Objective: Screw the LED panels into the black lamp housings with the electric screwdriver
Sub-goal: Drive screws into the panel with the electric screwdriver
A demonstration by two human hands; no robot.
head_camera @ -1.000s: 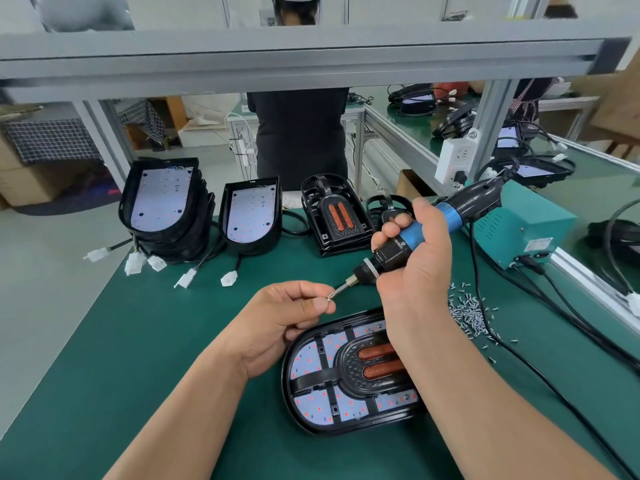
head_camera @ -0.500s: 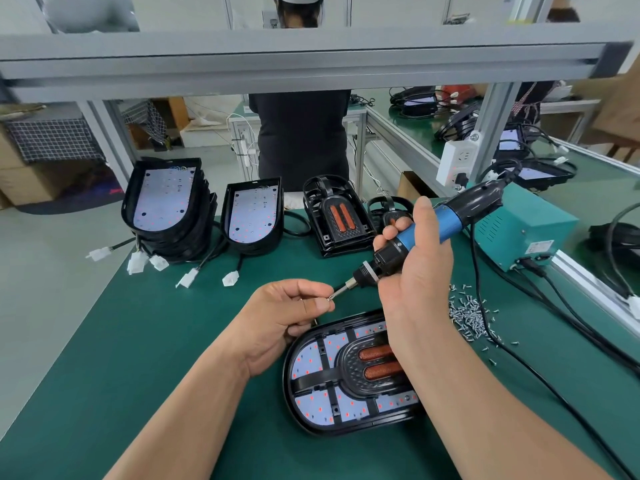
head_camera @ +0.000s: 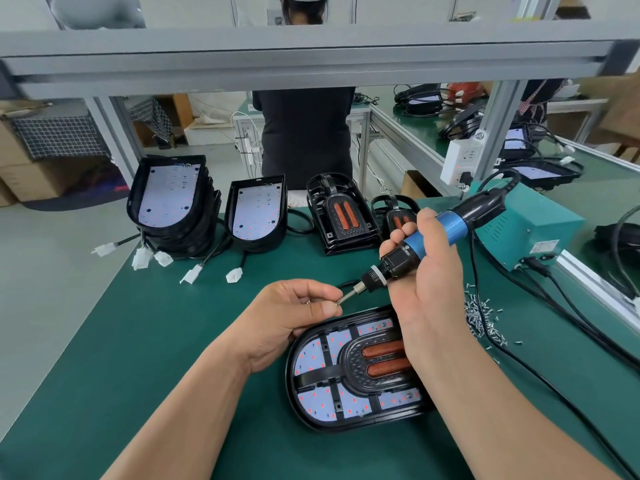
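Note:
A black lamp housing with a white LED panel and a black frame with two orange coils lies flat on the green table in front of me. My right hand grips the blue and black electric screwdriver tilted above the housing, bit pointing down-left. My left hand pinches a small screw at the bit tip, just above the housing's upper left edge.
A loose pile of screws lies right of the housing. Stacked housings with panels, one more and two framed ones stand at the back. A teal power box and cables sit right. A person stands behind the table.
Both hands stay nearly still, with the screw held at the bit tip. The screwdriver has shifted very slightly.

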